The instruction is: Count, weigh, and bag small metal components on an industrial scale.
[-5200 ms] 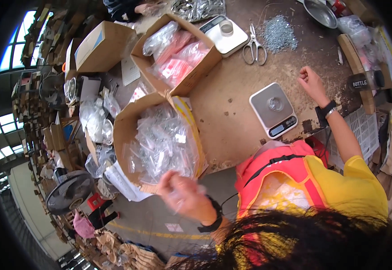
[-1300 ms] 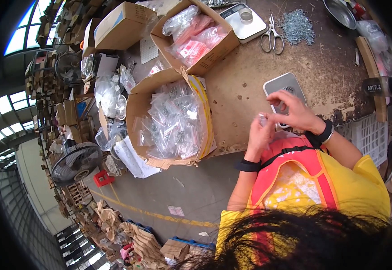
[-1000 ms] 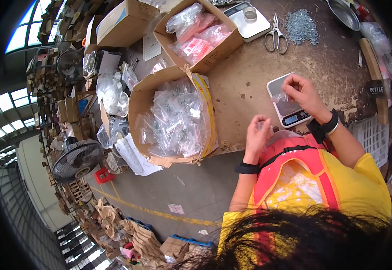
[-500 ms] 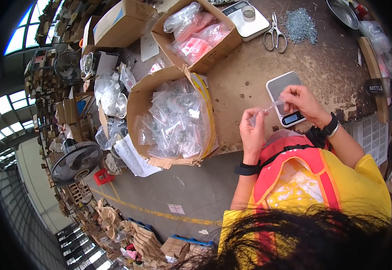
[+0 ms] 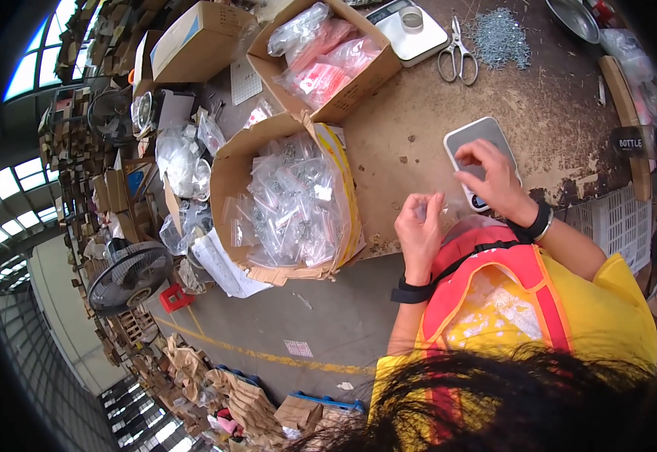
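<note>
right hand [image 5: 492, 179], thumb and fingers parted, seems empty over the scale [image 5: 467, 135]; left of it, left hand [image 5: 419, 232] pinches a clear bag [image 5: 448, 214], likely light, slippery, best edge-held.

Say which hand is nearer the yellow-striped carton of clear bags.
Left. The left hand is right of the carton, apart from it; the right hand is farther right, covering part of the scale.

Clear plastic bag [image 5: 450, 212] near scale [image 5: 480, 133]
</note>
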Demonstrator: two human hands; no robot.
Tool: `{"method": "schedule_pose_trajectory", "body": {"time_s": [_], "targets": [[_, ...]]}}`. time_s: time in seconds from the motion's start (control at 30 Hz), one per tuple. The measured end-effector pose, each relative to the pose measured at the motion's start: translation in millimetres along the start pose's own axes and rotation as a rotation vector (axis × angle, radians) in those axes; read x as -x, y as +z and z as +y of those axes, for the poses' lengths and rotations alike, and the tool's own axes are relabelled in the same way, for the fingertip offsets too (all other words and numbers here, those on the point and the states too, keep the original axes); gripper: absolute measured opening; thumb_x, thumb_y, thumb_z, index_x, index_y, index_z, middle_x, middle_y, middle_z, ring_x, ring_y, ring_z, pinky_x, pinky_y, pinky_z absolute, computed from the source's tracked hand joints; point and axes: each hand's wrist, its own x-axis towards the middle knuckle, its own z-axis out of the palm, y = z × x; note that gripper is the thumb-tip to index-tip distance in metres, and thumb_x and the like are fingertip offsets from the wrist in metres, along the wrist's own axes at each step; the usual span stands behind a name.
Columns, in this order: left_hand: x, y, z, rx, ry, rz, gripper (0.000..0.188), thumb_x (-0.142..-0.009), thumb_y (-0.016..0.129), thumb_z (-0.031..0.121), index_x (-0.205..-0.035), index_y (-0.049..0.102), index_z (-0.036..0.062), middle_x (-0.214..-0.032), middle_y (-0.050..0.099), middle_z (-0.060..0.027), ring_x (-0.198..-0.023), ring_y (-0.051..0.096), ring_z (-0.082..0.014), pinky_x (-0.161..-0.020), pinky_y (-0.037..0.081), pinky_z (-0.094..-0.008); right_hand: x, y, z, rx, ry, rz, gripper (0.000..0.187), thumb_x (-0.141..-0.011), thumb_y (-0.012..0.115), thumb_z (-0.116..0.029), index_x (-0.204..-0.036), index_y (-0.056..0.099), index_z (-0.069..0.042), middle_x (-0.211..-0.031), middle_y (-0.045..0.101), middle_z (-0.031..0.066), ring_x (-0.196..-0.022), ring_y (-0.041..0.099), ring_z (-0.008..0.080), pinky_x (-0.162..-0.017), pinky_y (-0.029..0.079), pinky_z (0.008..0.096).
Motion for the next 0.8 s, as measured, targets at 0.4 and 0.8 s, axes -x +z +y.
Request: {"method": "schedule_pose_trajectory", "body": {"time_s": [0.4,0.8], "targets": [[3.0,-20.1,-13.8,-0.163,0.111,0.163,0.008,-0.090,0.072,0.003,-0.097,0.070,-0.0017,-0.099,0.066,-0.0063,-0.089,0.063,-0.0158,-0.078,0.051,-0.0297,16.3,-20.8,17.2,-0.079,0.006,-0.374,0.021,-0.084,0.076,-0.017,-0.083,0.061,-0.002,-0.080,0.061,0.0113,-0.076,0.061,0.0273,-0.069,0.048,0.0388],[-20.4,-1.1,-26.9,-0.465,0.381,0.350,0.013,-0.090,0.068,0.002,-0.102,0.068,-0.0019,-0.095,0.068,-0.0141,-0.082,0.068,-0.0246,-0.076,0.054,-0.0350,21.7,-30.3,102.6,0.403,-0.108,-0.147,0.067,-0.075,0.082,-0.017,-0.133,0.052,-0.002,-0.128,0.056,0.0172,-0.122,0.052,0.0374,-0.104,0.044,0.0447]]}}
